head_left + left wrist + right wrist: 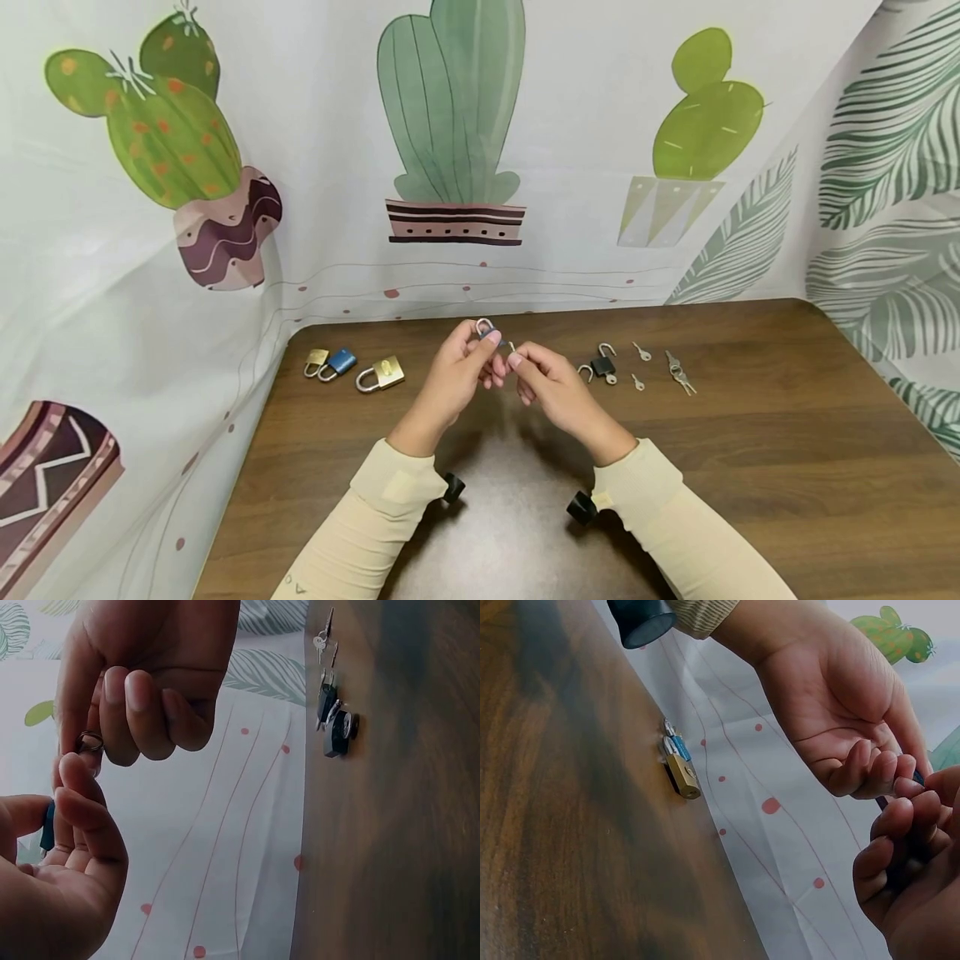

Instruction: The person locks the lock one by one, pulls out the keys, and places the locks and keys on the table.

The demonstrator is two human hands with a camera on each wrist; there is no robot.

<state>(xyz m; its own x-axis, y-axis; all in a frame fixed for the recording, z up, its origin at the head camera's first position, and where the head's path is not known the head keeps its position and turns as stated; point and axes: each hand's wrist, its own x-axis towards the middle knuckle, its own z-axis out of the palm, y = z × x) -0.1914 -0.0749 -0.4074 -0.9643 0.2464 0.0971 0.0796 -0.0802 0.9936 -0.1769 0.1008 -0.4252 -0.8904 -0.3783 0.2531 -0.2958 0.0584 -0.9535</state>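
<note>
My left hand pinches a small blue padlock between thumb and fingers, its silver shackle pointing up. In the left wrist view, the padlock's blue body shows only in part behind the fingers. Just to the right, my right hand pinches a small key; a metal ring shows at its fingertips in the left wrist view. The two hands are close together above the table's back part. Whether the key's tip is in the padlock is hidden by the fingers.
On the left of the wooden table lie a small brass padlock, a blue padlock and a larger brass padlock. Right of the hands are black padlocks, loose keys and a bunch of keys. A cactus-print cloth hangs behind.
</note>
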